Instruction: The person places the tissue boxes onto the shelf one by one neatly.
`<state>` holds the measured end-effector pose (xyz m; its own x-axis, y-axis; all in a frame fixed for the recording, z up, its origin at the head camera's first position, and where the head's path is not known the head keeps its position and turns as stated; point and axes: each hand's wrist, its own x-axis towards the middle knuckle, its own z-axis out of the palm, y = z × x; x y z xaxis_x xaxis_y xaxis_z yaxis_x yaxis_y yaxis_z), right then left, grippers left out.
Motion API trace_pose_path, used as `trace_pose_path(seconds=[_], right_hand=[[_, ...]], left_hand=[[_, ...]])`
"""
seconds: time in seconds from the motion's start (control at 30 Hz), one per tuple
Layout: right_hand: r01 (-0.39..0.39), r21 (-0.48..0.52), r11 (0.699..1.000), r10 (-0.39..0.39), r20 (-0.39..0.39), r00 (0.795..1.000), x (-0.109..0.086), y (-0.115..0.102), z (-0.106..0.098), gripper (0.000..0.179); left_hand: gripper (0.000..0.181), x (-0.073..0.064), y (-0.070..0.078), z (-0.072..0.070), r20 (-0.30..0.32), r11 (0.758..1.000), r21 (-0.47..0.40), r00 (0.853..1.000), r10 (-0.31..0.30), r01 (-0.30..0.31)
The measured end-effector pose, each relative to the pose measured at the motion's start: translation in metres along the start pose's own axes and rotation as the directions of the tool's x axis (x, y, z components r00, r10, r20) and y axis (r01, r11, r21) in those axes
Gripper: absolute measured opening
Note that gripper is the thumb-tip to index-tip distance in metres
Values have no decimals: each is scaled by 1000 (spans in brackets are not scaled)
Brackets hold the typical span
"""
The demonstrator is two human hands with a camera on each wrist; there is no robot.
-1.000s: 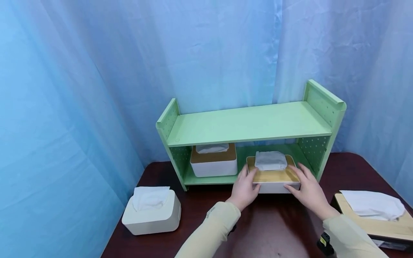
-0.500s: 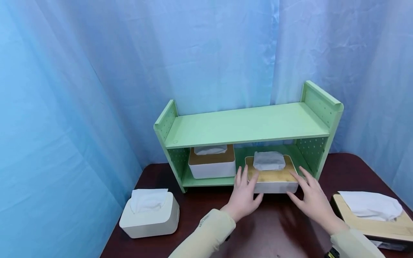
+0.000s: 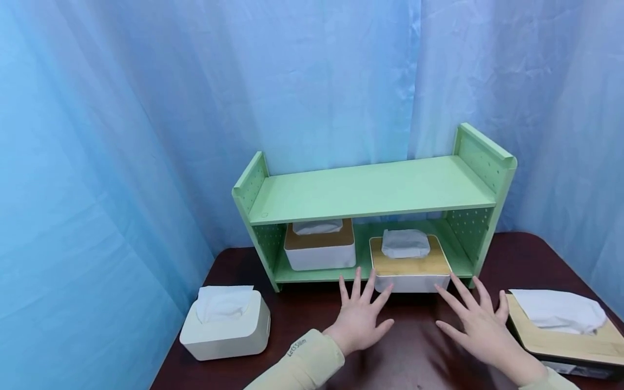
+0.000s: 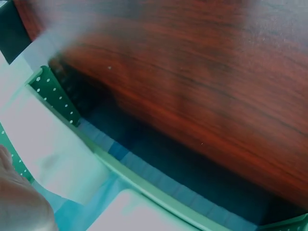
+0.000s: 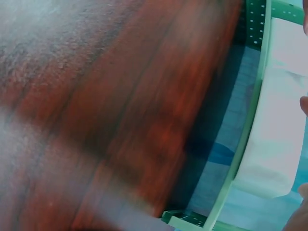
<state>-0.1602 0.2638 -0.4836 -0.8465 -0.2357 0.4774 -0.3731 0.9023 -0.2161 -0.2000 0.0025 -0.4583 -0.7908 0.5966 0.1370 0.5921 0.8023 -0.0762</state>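
The left hand point(image 3: 358, 319) and right hand point(image 3: 480, 325) are both splayed, fingers straight — near the wood-topped tissue box point(image 3: 411, 265), which sits jutting out from the lower shelf point(image 3: 455, 254) of that green rack point(image 3: 375, 189) — beside a brown-topped box point(image 3: 320, 256).

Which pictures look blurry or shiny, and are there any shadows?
Head view: mostly clear, with soft shadows near the left hand and right hand on the slightly shiny table; left wrist view: soft and blurry; right wrist view: blurry too, with whitish haze at the left corners.
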Motion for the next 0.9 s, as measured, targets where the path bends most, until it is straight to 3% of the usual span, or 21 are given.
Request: trace_pose_path(seconds=[0.37,0.9], right_hand=[[-30,-34,999,31,33,999,2,2,7,74],[-96,-70,993,102,92,991,30,14,11,73]], left_hand=[[65,4,3,10,20,1000,-12,1000,7,-6],[61,33,-8,10,-2,998,20,998,-63,63]])
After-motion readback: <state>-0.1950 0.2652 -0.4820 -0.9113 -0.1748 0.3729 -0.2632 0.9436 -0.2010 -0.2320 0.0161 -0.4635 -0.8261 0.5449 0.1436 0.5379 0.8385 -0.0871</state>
